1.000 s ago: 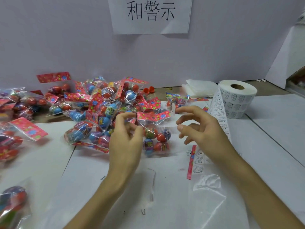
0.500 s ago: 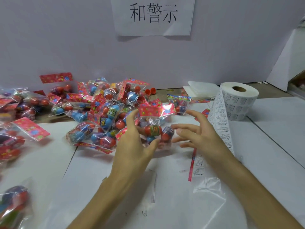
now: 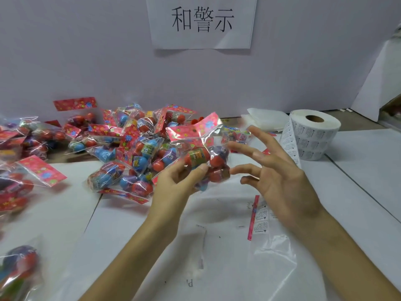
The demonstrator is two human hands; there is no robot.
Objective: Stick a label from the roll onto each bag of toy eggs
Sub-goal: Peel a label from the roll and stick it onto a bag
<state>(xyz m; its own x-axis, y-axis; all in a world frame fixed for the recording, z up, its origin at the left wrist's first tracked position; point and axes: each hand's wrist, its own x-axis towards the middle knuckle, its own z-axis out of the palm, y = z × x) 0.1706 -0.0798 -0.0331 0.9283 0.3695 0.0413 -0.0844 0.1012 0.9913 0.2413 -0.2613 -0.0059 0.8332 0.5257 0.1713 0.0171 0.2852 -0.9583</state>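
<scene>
presently: white table, bearing all. heap of bagged toy eggs, rear left. label roll, rear right, its strip trailing toward the near edge. right hand, fingers spread, holding nothing, just beside the held bag. left hand, thumb and fingers curled round one bag, in front of the heap.

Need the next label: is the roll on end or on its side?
On end: the label roll has its core hole facing up.
</scene>
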